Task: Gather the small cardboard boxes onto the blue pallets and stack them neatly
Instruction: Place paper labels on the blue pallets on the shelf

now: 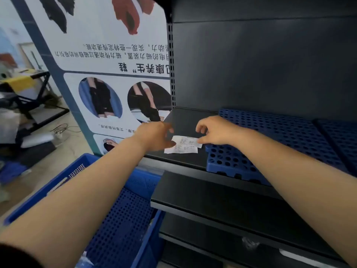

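- Left hand (154, 137) and right hand (214, 132) each pinch an end of a white paper slip (183, 146), fingers curled.
- Slip lies on the black shelf (185, 120), beside a blue pallet (270, 136).

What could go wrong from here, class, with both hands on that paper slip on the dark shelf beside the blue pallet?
1. The paper slip is pinched by the left hand and the right hand at opposite ends; pulling apart might tear it.
2. It lies near the shelf front edge, so if released carelessly it may slide off into the blue basket below.
3. The blue pallet holds no boxes in view; stacking is delayed.
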A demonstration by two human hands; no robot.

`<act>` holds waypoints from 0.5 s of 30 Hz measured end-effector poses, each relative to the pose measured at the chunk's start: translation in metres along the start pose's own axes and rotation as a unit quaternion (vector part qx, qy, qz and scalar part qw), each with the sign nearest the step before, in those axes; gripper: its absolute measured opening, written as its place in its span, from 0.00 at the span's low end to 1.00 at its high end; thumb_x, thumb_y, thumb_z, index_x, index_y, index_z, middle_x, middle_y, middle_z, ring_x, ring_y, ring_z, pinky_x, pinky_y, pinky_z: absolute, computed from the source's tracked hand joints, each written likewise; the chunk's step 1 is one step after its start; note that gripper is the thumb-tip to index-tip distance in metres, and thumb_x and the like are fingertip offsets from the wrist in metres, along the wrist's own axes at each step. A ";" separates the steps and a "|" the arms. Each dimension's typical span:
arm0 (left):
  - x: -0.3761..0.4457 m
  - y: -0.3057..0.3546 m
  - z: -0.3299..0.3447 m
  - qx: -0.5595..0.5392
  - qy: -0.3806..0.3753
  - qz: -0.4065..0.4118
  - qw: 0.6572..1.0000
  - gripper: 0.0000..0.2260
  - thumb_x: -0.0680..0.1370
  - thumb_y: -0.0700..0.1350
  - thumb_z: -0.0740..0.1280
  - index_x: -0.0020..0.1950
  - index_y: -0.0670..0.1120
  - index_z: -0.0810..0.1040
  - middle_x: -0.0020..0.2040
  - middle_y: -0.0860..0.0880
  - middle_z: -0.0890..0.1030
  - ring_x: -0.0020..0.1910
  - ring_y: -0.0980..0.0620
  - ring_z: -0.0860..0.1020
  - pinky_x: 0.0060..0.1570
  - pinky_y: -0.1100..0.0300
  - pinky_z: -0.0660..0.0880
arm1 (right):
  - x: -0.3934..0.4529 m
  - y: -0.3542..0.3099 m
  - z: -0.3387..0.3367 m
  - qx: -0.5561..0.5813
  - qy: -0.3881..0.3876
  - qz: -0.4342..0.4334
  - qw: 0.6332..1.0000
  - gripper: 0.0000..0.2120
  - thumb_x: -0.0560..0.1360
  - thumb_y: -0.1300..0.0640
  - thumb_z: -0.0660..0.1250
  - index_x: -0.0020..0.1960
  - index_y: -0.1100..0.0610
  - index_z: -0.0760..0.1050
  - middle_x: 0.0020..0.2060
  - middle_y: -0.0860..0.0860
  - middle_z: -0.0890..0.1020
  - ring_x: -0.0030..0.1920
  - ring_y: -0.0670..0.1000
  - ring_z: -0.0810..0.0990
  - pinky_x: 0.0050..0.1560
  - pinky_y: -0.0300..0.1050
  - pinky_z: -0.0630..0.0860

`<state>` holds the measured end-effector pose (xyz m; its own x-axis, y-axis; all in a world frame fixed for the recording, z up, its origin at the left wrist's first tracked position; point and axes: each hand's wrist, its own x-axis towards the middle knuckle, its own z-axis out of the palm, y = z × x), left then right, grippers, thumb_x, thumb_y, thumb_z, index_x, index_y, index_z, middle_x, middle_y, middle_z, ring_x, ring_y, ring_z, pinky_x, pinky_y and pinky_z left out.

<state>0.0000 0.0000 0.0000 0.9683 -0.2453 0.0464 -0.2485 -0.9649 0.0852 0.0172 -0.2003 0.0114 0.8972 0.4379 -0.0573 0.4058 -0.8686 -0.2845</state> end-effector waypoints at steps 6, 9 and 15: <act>0.015 -0.011 0.016 -0.041 -0.049 -0.013 0.998 0.19 0.71 0.56 0.71 0.59 0.52 0.75 0.53 0.53 0.79 0.47 0.52 0.75 0.48 0.57 0.72 | 0.028 0.001 0.009 -0.021 -0.043 0.007 0.999 0.21 0.72 0.52 0.71 0.63 0.57 0.73 0.58 0.52 0.76 0.52 0.49 0.74 0.52 0.41 0.71; 0.023 -0.021 0.024 -0.049 -0.074 -0.018 0.996 0.18 0.70 0.54 0.73 0.57 0.50 0.76 0.53 0.52 0.79 0.46 0.51 0.76 0.48 0.56 0.74 | 0.042 0.003 0.014 -0.046 -0.078 0.029 0.995 0.26 0.71 0.50 0.72 0.66 0.57 0.70 0.61 0.52 0.75 0.59 0.52 0.74 0.54 0.42 0.70; 0.037 -0.036 0.030 -0.133 -0.104 -0.003 0.986 0.16 0.70 0.48 0.74 0.56 0.46 0.79 0.51 0.48 0.80 0.44 0.50 0.75 0.44 0.60 0.71 | 0.060 0.004 0.020 -0.017 -0.111 0.085 0.990 0.30 0.69 0.52 0.74 0.67 0.59 0.70 0.62 0.53 0.75 0.60 0.54 0.75 0.56 0.43 0.71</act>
<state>0.0455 0.0229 -0.0309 0.9465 -0.2810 -0.1584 -0.2137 -0.9140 0.3448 0.0695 -0.1725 -0.0124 0.8937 0.3221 -0.3123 0.2615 -0.9396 -0.2208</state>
